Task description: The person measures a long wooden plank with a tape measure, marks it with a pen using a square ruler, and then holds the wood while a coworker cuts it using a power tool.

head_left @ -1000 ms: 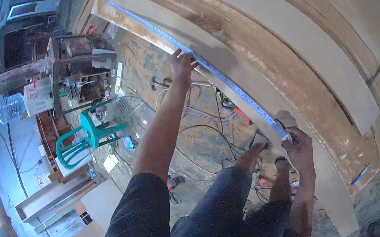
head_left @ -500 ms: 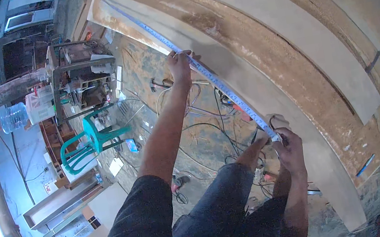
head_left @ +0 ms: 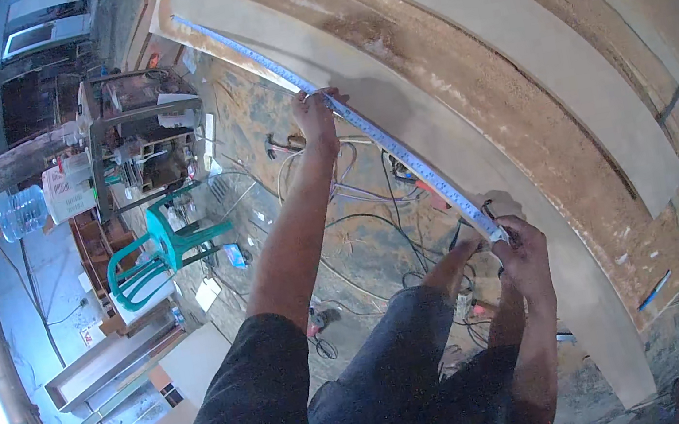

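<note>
Nearest the body, the right hand (head_left: 523, 249) has its grip together, finger and thumb clamped on the near end of the tape (head_left: 416, 160). Something thin and dark shows beside the fingertips, too small to tell. Farther up, the left hand (head_left: 316, 117) holds the middle; its grip looks pinched on the tape at the edge of the pale strip (head_left: 584, 306), though the fingers hide part of the contact. The tape runs slantwise between the hands and on past the left one to its far end, which no hand holds.

Under it, the strip lies on a brown sheet (head_left: 473, 95). Below on the floor are the person's feet, loose cables (head_left: 398, 215) and a hammer (head_left: 285, 145). Beyond the first strip lies a second strip (head_left: 555, 50); a blue pen-like thing (head_left: 655, 289) rests near the sheet's right end. Farther off stand a green chair (head_left: 174, 240) and a water bottle (head_left: 23, 213).

As a judgement: the free far end could slide or twist if the right hand pulls; a slack or tilted tape would give a false reading; the strip could shift under uneven pressure; and a step sideways could catch a foot in the cables.
</note>
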